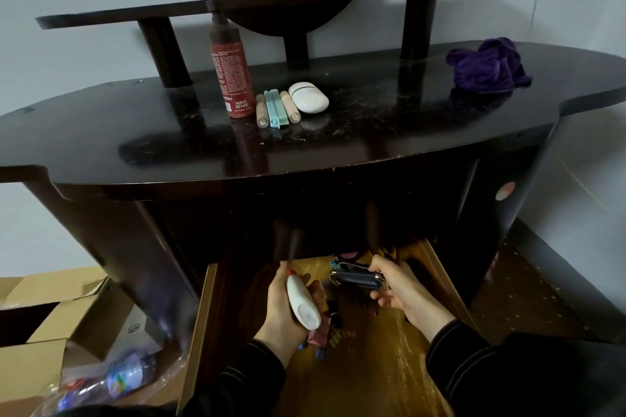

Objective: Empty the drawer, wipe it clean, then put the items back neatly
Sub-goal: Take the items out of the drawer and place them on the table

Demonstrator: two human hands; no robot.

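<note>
left hand (pixel 278 310) grips white bottle (pixel 304 303), right hand (pixel 404 293) holds dark case (pixel 355 280).

Two bare hands, the left hand (pixel 288 301) and the right hand (pixel 404 293), come out of long dark sleeves. The left sleeve (pixel 259 374) is black or near-black cloth, and its cuff ends at the wrist with a thin line of pale stitching round the edge. The right sleeve (pixel 474 360) is the same dark cloth. Its cuff is edged with light contrast stitching, and more pale seams run in lines up the forearm. The fabric looks thick and is softly creased behind both cuffs.
</note>
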